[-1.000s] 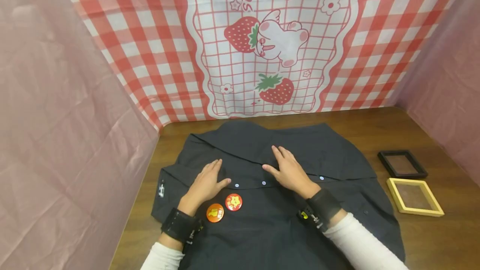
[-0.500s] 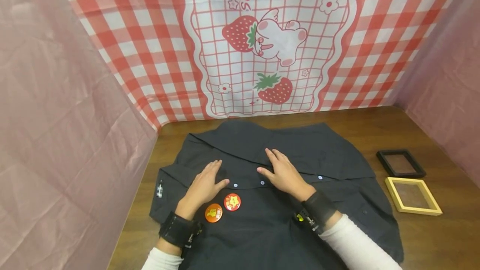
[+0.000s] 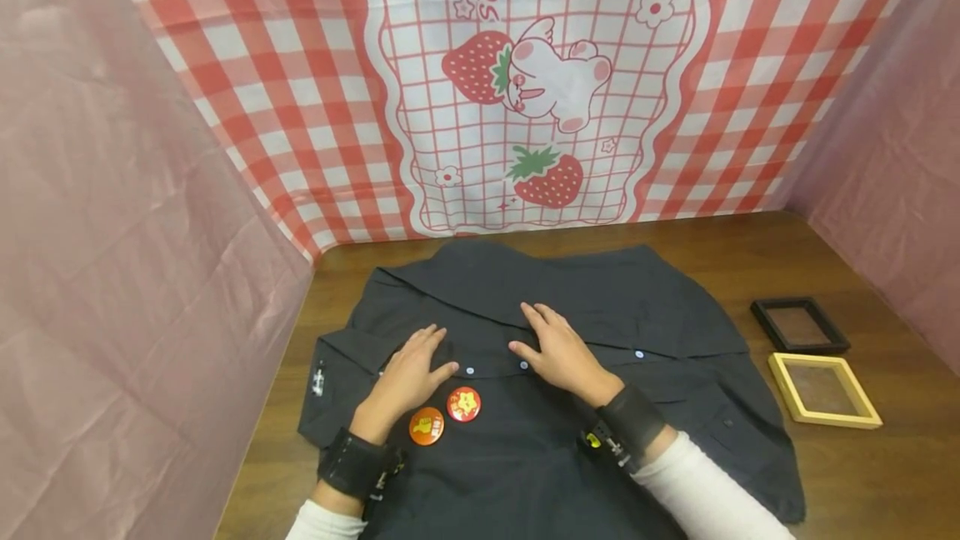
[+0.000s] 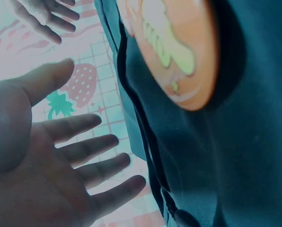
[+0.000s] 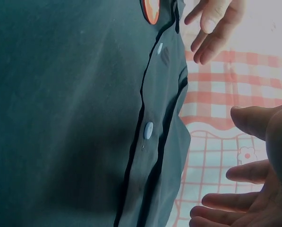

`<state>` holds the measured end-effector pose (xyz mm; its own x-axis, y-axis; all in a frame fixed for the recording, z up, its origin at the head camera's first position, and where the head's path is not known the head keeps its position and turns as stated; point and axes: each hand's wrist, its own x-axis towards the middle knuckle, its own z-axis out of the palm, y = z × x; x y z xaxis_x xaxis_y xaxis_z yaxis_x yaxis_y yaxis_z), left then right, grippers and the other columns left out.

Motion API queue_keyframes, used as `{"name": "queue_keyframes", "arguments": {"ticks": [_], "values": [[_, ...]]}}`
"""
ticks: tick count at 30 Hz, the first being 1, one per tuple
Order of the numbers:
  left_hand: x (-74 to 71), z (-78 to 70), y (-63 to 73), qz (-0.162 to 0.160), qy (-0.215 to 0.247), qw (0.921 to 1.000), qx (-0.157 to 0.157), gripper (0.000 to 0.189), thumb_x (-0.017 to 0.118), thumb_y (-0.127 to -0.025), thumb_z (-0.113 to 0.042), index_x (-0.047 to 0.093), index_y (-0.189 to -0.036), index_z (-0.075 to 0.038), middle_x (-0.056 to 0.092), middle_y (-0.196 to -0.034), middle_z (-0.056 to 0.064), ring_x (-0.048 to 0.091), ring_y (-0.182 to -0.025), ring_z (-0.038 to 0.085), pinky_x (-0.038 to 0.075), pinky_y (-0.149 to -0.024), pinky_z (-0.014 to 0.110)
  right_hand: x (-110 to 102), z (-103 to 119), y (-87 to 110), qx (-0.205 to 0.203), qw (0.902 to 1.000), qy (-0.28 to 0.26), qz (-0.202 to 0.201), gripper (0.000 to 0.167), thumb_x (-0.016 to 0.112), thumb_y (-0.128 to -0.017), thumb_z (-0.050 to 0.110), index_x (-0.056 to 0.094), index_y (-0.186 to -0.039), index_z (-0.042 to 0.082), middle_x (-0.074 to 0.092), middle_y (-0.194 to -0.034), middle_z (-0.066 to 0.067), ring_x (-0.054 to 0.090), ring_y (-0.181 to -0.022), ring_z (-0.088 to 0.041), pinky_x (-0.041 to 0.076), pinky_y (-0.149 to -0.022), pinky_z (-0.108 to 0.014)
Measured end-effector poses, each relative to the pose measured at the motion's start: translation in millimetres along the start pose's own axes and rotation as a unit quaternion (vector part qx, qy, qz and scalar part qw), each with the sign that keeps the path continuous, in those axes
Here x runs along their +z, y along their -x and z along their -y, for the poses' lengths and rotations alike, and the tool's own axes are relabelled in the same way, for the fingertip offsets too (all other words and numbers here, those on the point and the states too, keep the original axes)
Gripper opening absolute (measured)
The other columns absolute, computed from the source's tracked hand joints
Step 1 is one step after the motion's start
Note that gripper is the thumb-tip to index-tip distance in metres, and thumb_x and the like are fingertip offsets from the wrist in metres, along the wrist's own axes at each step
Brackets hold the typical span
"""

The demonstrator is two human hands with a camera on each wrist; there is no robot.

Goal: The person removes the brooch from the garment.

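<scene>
1. Over the dark grey cloth shirt, bare left hand and bare right hand are being held empty, fingers spread.
2. Shirt's being supported by a brown wooden table, round orange badge and round red badge on top.

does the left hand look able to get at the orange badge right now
Probably yes: the left hand is empty, and the orange badge lies uncovered on the dark shirt, near the wrist strap, though the hand would likely need to draw back.
</scene>
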<state>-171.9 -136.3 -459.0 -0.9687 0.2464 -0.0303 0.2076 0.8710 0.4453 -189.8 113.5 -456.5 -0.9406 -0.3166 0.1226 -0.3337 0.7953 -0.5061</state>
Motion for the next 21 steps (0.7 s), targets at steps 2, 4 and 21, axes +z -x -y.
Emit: {"name": "queue_keyframes", "arguments": {"ticks": [2,4,21], "values": [[-1.3,0.2,0.6,0.004,-0.004,1.0000,0.001,0.063,0.066,-0.092,-0.035,0.047,-0.143,-0.004,0.042,-0.151,0.019,0.036,-0.142,0.038,0.034,-0.111,0.059,-0.2,1.4,-0.9,0.001,1.0000,-0.001,0.002,0.069,0.064,-0.093,0.035,0.039,-0.147,0.001,0.042,-0.146,-0.028,0.042,-0.135,-0.044,0.038,-0.108,-0.058],[-2.1,0.5,0.9,0.005,-0.006,1.0000,0.003,0.064,0.065,-0.092,-0.036,0.045,-0.144,-0.004,0.041,-0.151,0.019,0.036,-0.142,0.039,0.034,-0.111,0.059,-0.1,2.5,-1.8,0.001,1.0000,-0.001,0.004,0.068,0.064,-0.093,0.035,0.039,-0.147,0.002,0.042,-0.147,-0.027,0.043,-0.135,-0.045,0.038,-0.107,-0.058],[0.0,2.1,6.7,0.009,0.012,0.9999,-0.001,0.069,0.067,-0.091,-0.034,0.041,-0.146,-0.001,0.039,-0.153,0.018,0.035,-0.143,0.037,0.031,-0.113,0.057,8.3,7.0,1.1,-0.005,0.9998,-0.014,0.010,0.067,0.065,-0.093,0.034,0.039,-0.148,0.006,0.046,-0.144,-0.025,0.048,-0.131,-0.043,0.042,-0.104,-0.057]]}}
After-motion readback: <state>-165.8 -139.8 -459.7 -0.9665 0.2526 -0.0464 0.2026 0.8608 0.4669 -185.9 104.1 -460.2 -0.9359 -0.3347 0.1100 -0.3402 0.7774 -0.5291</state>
